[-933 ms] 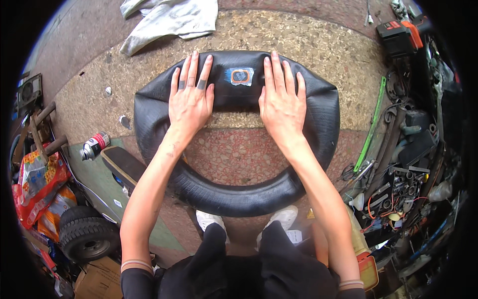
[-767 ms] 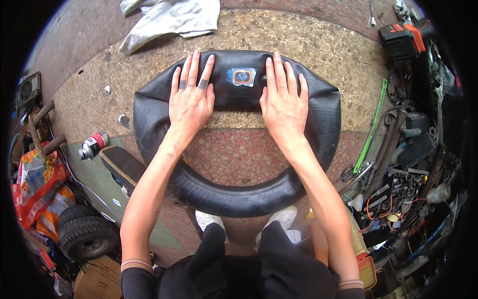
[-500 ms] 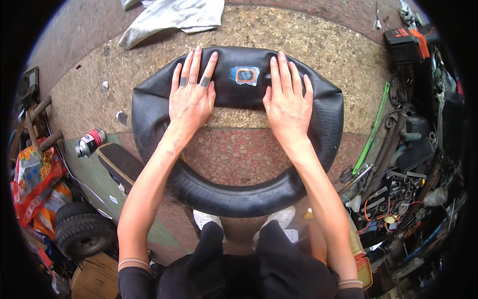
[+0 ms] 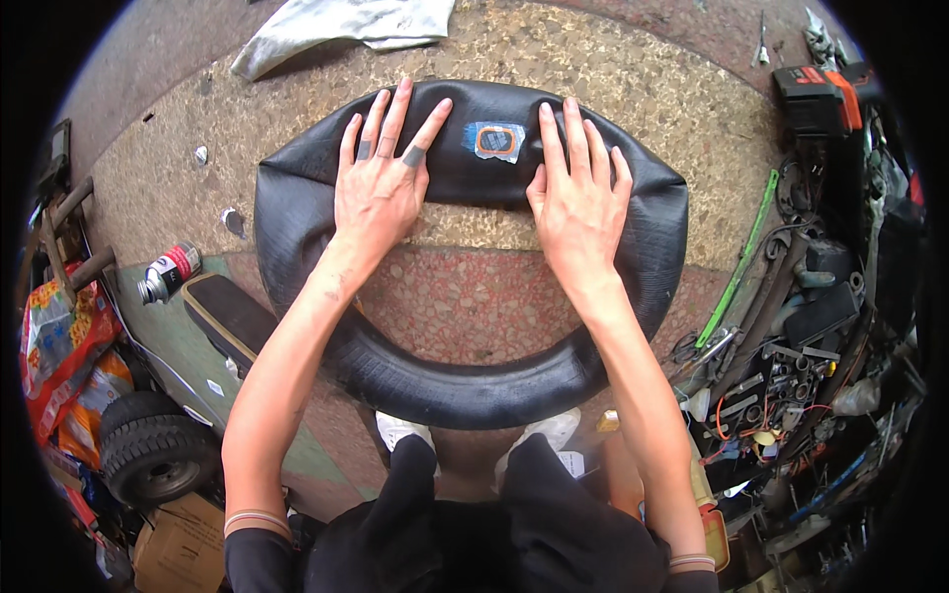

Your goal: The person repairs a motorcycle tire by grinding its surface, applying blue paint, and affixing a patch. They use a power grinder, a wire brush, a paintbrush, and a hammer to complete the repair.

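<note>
A large black rubber inner tube (image 4: 461, 391) lies in front of me, its far side pressed flat and creased at both corners. On that flattened stretch sits a patch (image 4: 496, 142) with an orange rim, ringed by a blue smear. My left hand (image 4: 381, 188) rests on the tube left of the patch, fingers spread and pointing away from me. To the right of the patch my right hand (image 4: 581, 193) lies on the rubber in the same way, fingers outstretched. Neither hand has anything in its grip.
A whitish cloth (image 4: 341, 35) lies beyond the tube. At left are a small can (image 4: 169, 274), a small wheel (image 4: 158, 450) and a cardboard box (image 4: 181, 547). On the right, a green strip (image 4: 738, 259) lies beside scattered tools (image 4: 781, 385) and a black-and-orange tool battery (image 4: 817, 102).
The view has shifted slightly. Both hands stay on the flattened tube beside the patch, with the left fingers spread a little wider.
</note>
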Motion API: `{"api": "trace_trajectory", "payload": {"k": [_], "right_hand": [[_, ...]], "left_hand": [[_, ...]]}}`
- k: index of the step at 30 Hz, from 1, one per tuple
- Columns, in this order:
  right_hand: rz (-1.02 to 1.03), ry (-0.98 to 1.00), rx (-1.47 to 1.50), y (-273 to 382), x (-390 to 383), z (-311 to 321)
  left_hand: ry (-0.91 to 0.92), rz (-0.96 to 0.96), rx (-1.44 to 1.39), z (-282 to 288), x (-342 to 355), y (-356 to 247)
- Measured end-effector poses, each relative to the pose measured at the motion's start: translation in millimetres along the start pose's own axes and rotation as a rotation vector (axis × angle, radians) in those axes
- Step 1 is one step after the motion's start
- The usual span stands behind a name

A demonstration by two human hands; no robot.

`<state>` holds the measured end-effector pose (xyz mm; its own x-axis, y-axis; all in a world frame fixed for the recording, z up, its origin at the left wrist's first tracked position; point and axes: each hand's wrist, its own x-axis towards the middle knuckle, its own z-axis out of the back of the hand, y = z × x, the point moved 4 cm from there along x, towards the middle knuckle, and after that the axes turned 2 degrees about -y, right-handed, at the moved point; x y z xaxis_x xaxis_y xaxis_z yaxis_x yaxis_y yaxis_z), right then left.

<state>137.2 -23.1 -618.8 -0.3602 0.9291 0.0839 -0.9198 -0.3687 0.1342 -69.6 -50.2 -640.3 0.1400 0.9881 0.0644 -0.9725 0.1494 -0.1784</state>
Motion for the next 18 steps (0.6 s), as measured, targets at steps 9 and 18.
{"api": "trace_trajectory", "payload": {"k": [9,18], "right_hand": [[0.023,-0.014,-0.060,-0.6,0.3,-5.5],[0.050,0.017,0.128,-2.1,-1.9,6.7]], "left_hand": [[0.007,0.004,-0.007,-1.0,0.1,2.7],[-0.006,-0.010,0.028,1.1,-2.6,0.0]]}}
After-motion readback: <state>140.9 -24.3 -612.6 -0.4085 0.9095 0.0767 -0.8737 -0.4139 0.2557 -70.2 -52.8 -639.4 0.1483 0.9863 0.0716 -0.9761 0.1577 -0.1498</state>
